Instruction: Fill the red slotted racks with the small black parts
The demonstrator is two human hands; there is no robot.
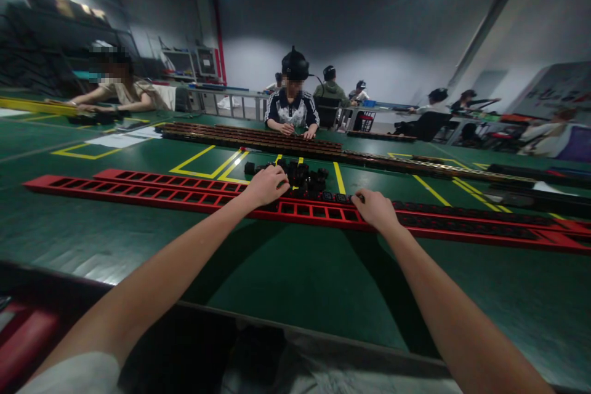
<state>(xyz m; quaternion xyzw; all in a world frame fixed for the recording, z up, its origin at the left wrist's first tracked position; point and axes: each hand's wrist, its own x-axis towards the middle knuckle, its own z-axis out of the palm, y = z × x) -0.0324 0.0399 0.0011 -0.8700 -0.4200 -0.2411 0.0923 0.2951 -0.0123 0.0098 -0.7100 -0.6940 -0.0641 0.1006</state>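
Two long red slotted frames (pixel 184 197) lie side by side across the green table. Many slots at the left show through, while black square pieces (pixel 340 197) fill slots from the middle toward the right. My left hand (pixel 268 186) is over the frames with its fingers curled, at the near side of a loose pile of small black parts (pixel 302 175). What its fingertips hold, if anything, is hidden. Just right of the black squares, my right hand (pixel 376 208) rests on the frames, thumb and finger pinched at the row; I cannot make out what lies between them.
Across the green table (pixel 286 277), long brown-and-black strips (pixel 253 137) lie beyond yellow tape outlines. A person (pixel 292 108) sits opposite, hands at those strips. Another person (pixel 124 89) works at the left near white sheets (pixel 124 137). Long dark bars (pixel 540 197) lie at the right.
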